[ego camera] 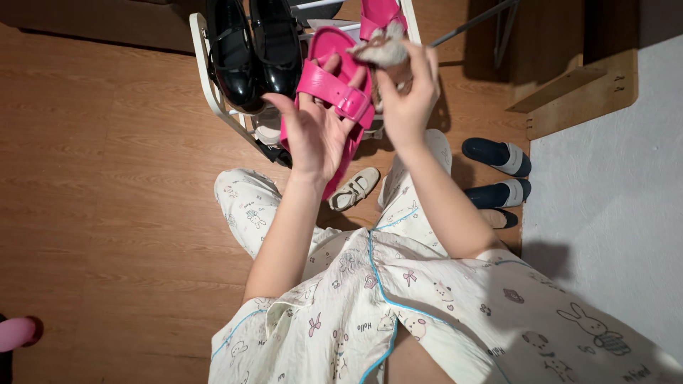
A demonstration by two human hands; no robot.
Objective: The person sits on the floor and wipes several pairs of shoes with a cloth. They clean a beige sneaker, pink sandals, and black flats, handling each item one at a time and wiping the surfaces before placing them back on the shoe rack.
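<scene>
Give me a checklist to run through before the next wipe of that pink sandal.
1. Left hand grips the pink buckled plastic sandal: ok.
2. Right hand holds the crumpled grey cloth: ok.
3. Cloth touching the sandal: cannot tell.
4. Sandal held clear of the glossy black shoes on the white metal shoe rack: ok.
5. Second pink sandal on the rack: ok.
6. Sole dirt: cannot tell.

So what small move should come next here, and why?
Probably bring the cloth down onto the pink sandal and wipe. The left hand grips the sandal by its strap, and the right hand holds the bunched cloth just above its toe end.
</scene>
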